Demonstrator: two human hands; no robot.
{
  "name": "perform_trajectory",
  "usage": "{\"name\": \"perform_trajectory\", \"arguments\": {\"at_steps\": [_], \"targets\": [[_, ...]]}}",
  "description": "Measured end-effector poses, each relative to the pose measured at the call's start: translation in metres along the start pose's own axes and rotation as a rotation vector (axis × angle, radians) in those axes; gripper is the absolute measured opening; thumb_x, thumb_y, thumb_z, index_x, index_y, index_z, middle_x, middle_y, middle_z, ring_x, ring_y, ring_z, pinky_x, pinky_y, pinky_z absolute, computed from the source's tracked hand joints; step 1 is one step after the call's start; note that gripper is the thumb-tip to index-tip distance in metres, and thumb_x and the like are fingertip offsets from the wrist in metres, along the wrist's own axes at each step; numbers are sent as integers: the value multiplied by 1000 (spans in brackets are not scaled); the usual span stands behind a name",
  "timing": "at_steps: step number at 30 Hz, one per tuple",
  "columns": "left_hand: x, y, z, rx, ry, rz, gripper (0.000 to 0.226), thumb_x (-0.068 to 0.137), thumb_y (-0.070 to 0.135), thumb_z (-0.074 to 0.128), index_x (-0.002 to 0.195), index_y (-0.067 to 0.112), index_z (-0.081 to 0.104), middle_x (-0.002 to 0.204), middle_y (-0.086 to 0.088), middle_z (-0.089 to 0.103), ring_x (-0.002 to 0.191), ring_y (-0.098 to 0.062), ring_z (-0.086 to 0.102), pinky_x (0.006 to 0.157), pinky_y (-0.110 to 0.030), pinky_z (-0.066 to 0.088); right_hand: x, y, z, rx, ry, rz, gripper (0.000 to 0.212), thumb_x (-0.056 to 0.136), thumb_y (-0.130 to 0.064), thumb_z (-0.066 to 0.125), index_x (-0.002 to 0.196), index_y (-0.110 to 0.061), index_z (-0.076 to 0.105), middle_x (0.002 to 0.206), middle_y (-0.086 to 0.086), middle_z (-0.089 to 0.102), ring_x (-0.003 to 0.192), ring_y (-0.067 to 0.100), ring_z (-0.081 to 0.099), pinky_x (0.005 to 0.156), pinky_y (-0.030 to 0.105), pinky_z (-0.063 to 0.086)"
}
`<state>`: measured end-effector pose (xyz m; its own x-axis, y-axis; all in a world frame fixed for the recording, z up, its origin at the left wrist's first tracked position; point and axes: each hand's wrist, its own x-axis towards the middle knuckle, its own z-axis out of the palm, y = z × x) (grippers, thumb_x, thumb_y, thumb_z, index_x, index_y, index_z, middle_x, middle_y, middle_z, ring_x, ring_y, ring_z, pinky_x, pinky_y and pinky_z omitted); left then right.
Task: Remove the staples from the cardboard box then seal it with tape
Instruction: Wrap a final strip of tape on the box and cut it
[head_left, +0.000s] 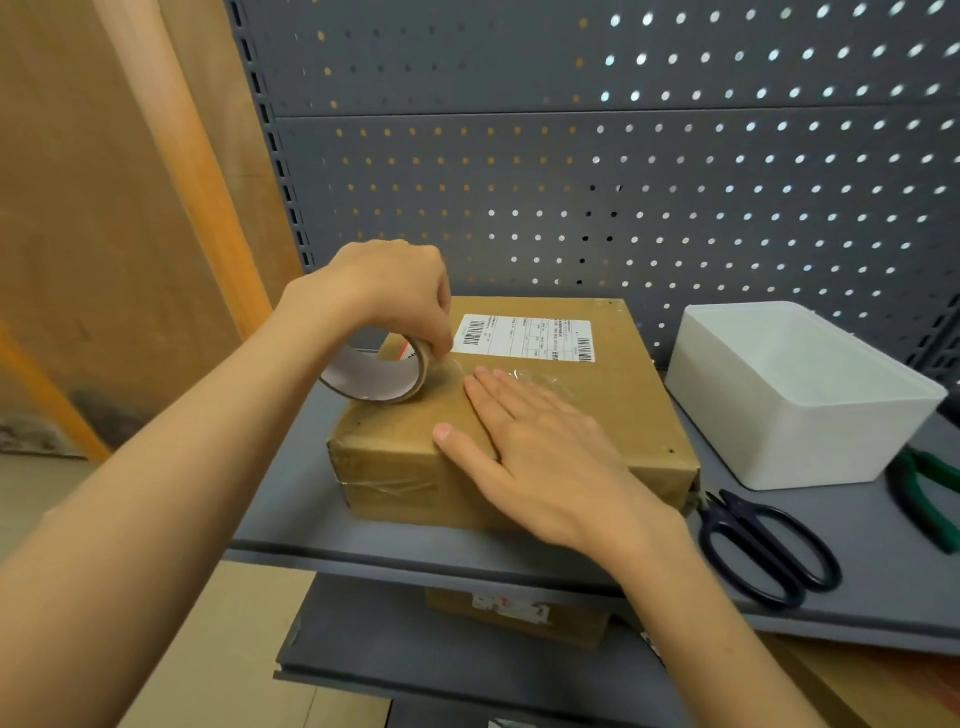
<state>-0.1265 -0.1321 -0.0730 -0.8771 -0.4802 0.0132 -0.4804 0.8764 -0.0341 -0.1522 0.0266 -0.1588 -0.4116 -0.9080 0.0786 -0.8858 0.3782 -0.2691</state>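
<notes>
Taping stage is running: left hand (384, 291) is gripping the tape roll (382, 374), right hand (540, 447) is pressing flat, fingers straight, on the cardboard box (613, 395). Staples seemingly gone; strip only partly laid.

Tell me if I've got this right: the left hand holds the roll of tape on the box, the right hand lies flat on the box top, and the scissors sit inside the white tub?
Not quite. The head view shows the scissors lying on the shelf in front of the white tub, not inside it. The rest holds: left hand on the tape roll, right hand flat on the box.
</notes>
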Motion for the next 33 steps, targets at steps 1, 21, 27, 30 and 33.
{"name": "perform_trajectory", "arguments": {"at_steps": [1,21,27,30,33], "targets": [[0,0,0,-13,-2,-3,12,65,34,74,71,26,69,68,8,63,65,-12,53,54,-24,34,0,0,0,3,9,2,69,93,-60,13,150,-21,9,158,-7,1,143,3,-3,109,19,-8],[-1,2,2,-26,-9,-15,9,67,31,73,71,23,71,69,4,66,75,-16,59,58,-27,40,-55,60,-7,223,886,353,24,95,-15,44,110,-13,63,106,4,63,98,21,57,82,29,40],[0,-2,0,-97,-49,-30,10,69,32,74,70,23,72,68,4,64,67,-12,53,57,-28,38,-84,88,5,57,442,674,18,92,-15,50,102,-10,64,95,12,65,84,30,58,70,34,45],[0,-1,-1,-89,-53,-38,10,70,33,75,69,23,71,68,6,63,67,-11,52,57,-28,37,-90,84,9,-40,276,697,13,90,-20,55,88,-9,62,84,8,56,74,25,49,61,31,41],[1,-2,-1,-109,-63,-36,12,70,32,75,69,21,71,69,4,64,67,-11,52,56,-27,37,-93,80,8,-65,258,698,14,90,-23,56,90,-9,59,85,4,47,79,22,45,62,30,37]]}}
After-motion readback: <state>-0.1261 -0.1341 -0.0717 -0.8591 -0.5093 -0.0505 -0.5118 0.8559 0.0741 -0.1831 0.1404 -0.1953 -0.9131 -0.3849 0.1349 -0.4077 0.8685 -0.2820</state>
